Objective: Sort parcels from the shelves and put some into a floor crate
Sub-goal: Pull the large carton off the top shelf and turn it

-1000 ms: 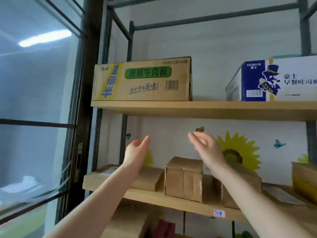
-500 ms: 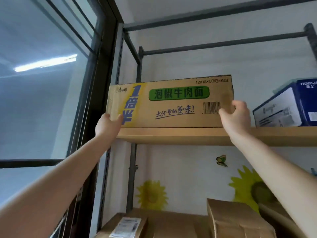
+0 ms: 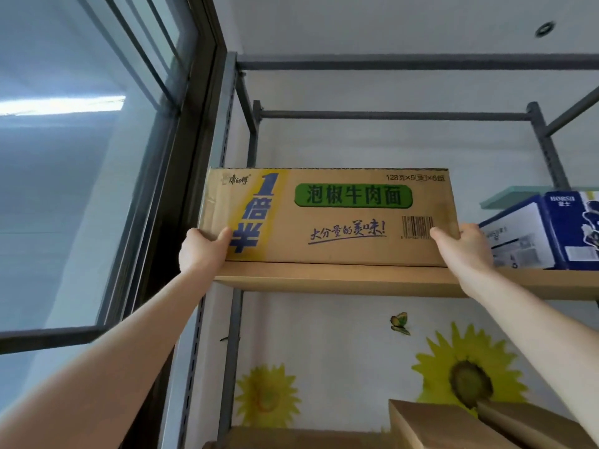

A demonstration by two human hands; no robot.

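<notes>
Long brown printed cardboard carton (image 3: 327, 218) on wooden shelf (image 3: 340, 280); left hand (image 3: 202, 251) and right hand (image 3: 465, 247) gripping its lower corners

Item I see: one noodle carton (image 3: 327, 218) on the upper shelf (image 3: 340, 280), my hands, left hand (image 3: 201, 251) and right hand (image 3: 466, 251), gripping its lower corners; blue box (image 3: 551, 231) to its right.

Soft daylight, seemingly from the window (image 3: 81, 189); edges bow, slightly blurred
</notes>
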